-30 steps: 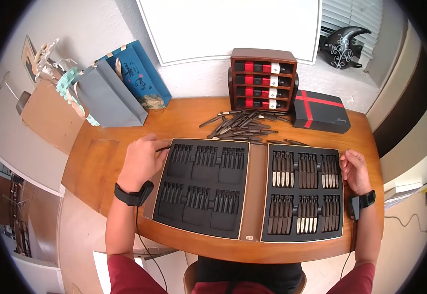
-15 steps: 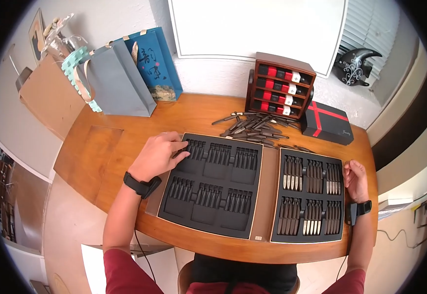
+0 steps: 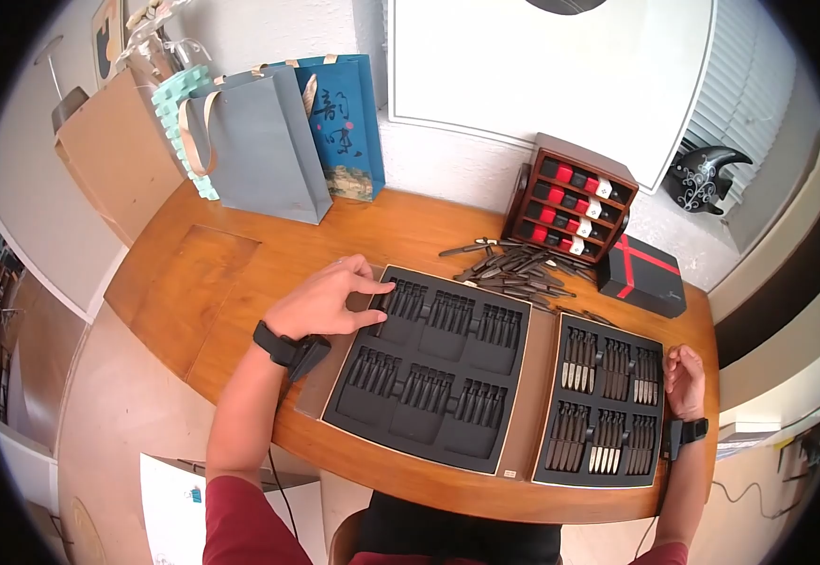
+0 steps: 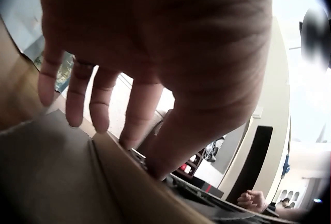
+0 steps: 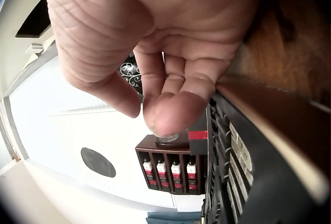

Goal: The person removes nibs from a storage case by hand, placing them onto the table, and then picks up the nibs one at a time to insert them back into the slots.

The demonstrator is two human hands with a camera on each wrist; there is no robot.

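Note:
An open book-like case lies on the table. In its left black tray (image 3: 493,355) are slim black ridged slots. My left hand (image 3: 330,297) reaches over the upper left compartment, thumb and index finger close together at its first slot. Against the black tray I cannot tell whether a piece is between those fingertips. The right black tray (image 3: 570,478) holds rows of slim brown sticks (image 3: 616,369), some with pale ends. Beside that tray's right edge rests my right hand (image 3: 685,381). Its fingers curl loosely and hold nothing in the right wrist view.
Behind the case lies a pile of loose dark sticks (image 3: 513,271). A wooden rack (image 3: 575,202) with red, black and white blocks stands behind it, next to a black box (image 3: 645,275) with red ribbon. Grey (image 3: 268,141) and blue (image 3: 349,132) paper bags stand back left.
The head view has shifted. My left hand, which held a thin dark stick beside the left tray, has moved right over its upper left compartment. My right hand stays beside the right tray.

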